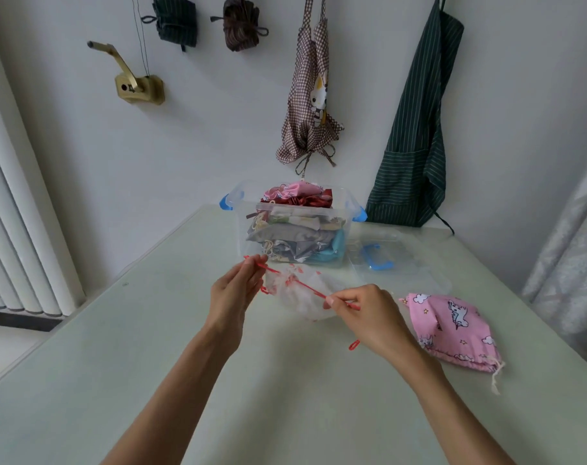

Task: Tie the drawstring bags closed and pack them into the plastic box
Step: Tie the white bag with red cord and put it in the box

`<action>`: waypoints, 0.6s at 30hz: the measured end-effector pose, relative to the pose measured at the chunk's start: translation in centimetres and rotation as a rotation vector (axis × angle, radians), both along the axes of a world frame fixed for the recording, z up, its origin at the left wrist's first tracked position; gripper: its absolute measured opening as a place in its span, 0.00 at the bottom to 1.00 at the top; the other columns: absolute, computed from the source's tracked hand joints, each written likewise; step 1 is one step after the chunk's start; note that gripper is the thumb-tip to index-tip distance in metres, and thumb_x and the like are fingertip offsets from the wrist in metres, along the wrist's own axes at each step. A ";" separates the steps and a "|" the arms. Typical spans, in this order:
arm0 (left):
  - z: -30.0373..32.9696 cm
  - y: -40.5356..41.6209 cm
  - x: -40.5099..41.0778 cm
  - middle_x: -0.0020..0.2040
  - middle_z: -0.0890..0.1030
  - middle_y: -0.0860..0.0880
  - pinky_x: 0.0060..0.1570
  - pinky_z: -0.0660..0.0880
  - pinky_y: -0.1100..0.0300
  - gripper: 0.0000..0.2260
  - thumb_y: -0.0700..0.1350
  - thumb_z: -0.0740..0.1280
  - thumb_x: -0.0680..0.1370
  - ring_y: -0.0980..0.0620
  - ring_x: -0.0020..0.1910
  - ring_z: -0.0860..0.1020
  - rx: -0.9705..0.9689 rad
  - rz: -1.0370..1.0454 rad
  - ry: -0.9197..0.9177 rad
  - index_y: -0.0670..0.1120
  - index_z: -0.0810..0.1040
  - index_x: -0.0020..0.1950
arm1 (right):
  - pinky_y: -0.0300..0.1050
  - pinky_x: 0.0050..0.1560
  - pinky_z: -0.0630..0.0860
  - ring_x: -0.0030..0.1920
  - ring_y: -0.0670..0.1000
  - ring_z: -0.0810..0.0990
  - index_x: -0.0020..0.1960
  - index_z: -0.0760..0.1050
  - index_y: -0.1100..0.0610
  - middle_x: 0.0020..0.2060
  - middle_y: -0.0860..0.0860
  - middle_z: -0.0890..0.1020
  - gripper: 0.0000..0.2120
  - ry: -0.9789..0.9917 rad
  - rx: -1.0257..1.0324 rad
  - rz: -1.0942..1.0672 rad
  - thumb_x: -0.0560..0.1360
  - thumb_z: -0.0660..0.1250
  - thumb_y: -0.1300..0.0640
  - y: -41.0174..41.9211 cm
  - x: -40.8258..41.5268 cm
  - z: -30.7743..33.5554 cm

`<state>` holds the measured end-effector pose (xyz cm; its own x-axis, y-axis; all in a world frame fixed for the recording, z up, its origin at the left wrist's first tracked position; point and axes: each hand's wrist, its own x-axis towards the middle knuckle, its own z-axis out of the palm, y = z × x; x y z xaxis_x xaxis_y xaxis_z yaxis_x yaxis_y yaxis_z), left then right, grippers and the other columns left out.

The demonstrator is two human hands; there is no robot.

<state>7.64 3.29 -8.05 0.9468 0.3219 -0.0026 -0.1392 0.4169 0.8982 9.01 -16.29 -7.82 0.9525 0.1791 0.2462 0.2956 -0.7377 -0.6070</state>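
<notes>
A white translucent drawstring bag [302,293] with red marks hangs between my hands above the table. Its red drawstring [305,287] runs taut from one hand to the other. My left hand [233,293] pinches the string's left end, and my right hand [366,317] pinches the right end, with a red loop dangling below that wrist. A pink unicorn-print drawstring bag [453,327] lies on the table to the right, its cream cord at the lower right. The clear plastic box [347,209] with blue latches stands behind, heaped with several bags.
The box's clear lid [396,260] with a blue handle lies right of the box. Aprons hang on the wall behind, a checked one [310,95] and a green striped one [416,139]. The pale green table [268,380] spreads below my arms.
</notes>
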 end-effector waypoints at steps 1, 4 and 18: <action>0.2 0.1 0.5 0.52 0.83 0.50 0.58 0.73 0.61 0.09 0.43 0.60 0.81 0.57 0.52 0.80 -0.041 -0.034 0.005 0.45 0.80 0.51 | 0.43 0.44 0.77 0.47 0.48 0.82 0.41 0.83 0.45 0.44 0.46 0.86 0.09 0.041 -0.030 0.015 0.74 0.65 0.49 0.2 0.5 0.1; 1.0 0.6 1.5 0.53 0.83 0.51 0.52 0.74 0.62 0.09 0.44 0.59 0.81 0.58 0.53 0.79 0.132 -0.140 0.044 0.47 0.80 0.50 | 0.41 0.40 0.74 0.40 0.48 0.80 0.44 0.84 0.46 0.42 0.46 0.85 0.09 0.207 -0.126 0.059 0.74 0.65 0.51 0.5 1.8 0.4; 2.7 -0.3 4.1 0.35 0.82 0.56 0.23 0.62 0.74 0.09 0.44 0.65 0.78 0.64 0.27 0.73 0.837 -0.437 0.047 0.43 0.84 0.49 | 0.35 0.31 0.65 0.28 0.44 0.67 0.44 0.84 0.54 0.25 0.47 0.70 0.09 0.484 -0.115 0.199 0.74 0.67 0.51 0.4 3.6 3.1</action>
<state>11.76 2.95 -5.40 0.9888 -0.1466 0.0273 -0.0789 -0.3594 0.9298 12.62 -15.93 -4.74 0.8970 0.3682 -0.2446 0.1432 -0.7656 -0.6272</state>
